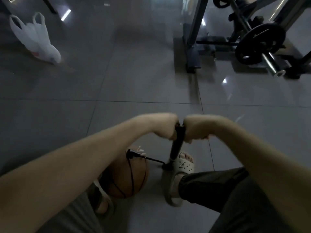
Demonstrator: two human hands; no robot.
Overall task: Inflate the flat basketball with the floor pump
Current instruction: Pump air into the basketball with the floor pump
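Note:
A black floor pump [175, 147] stands upright on the grey tiles in the lower middle of the head view. My left hand [165, 126] grips the left side of its handle and my right hand [195, 130] grips the right side, fists close together over the barrel. A thin black hose [151, 159] runs from the pump's base to a connector on top of the brown basketball [125, 177], which lies on the floor partly hidden under my left forearm. My right foot in a pale clog [180, 167] stands on the pump's base.
A white plastic bag [36, 39] lies on the floor at the far left. A weight bench frame [193, 41] and a barbell with a black plate [259, 44] stand at the far right. My left foot in a sandal [102, 202] sits beside the ball.

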